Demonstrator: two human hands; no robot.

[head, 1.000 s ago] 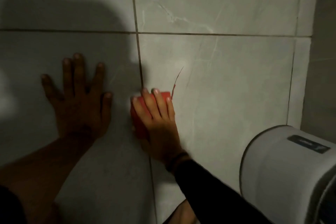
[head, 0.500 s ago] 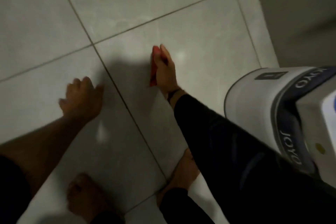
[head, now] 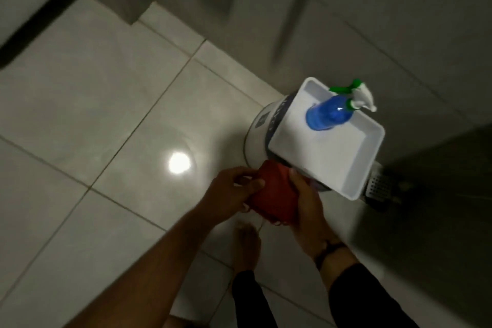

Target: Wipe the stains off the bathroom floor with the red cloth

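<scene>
1. A second ago the right hand (head: pixel 306 210) pressed the crumpled red cloth (head: pixel 274 194) flat on the glossy pale tiled floor (head: pixel 106 114); now the cloth is lifted clear, so wiping has paused or ended.
2. Both hands grip it: left hand (head: pixel 231 194) pinches its 9 o'clock edge, right fingers wrap its 3 o'clock side.
3. At 1 o'clock, a shallow white plastic tray (head: pixel 332 165) holds a translucent blue spray bottle (head: pixel 327 114), atop a round white container (head: pixel 255 138).
4. No stains show on the floor.
</scene>
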